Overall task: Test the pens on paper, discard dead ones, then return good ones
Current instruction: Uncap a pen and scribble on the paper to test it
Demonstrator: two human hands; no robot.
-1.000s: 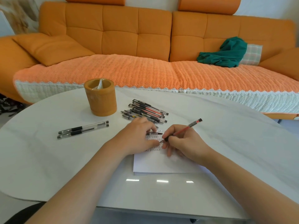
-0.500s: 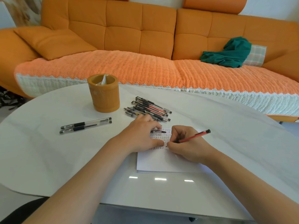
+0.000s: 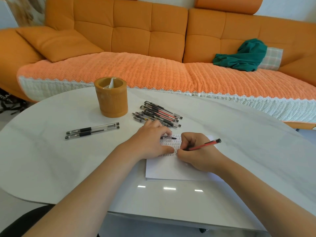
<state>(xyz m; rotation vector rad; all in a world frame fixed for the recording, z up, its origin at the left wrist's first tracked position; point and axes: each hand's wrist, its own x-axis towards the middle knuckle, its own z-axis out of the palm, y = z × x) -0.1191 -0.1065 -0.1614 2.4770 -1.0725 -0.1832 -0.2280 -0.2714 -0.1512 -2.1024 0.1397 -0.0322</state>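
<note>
A white sheet of paper (image 3: pixel 171 170) lies on the table, its top part filled with rows of small marks. My right hand (image 3: pixel 196 151) grips a red pen (image 3: pixel 205 145) with its tip down on the paper. My left hand (image 3: pixel 150 141) presses flat on the sheet's upper left, and a black pen cap (image 3: pixel 168 138) sticks out from between its fingers. A pile of several pens (image 3: pixel 159 115) lies just beyond my left hand. Two black pens (image 3: pixel 92 130) lie side by side further left. An orange-brown pen cup (image 3: pixel 111 98) stands behind them.
The white oval table (image 3: pixel 59 168) has its glossy near edge close to my body. An orange sofa (image 3: pixel 153 40) runs behind the table, with a cushion at left and a green cloth (image 3: pixel 244 55) at right. Something white sticks out of the cup.
The red pen has tipped lower toward the right as my right hand writes further down the marks. My left hand stays on the paper.
</note>
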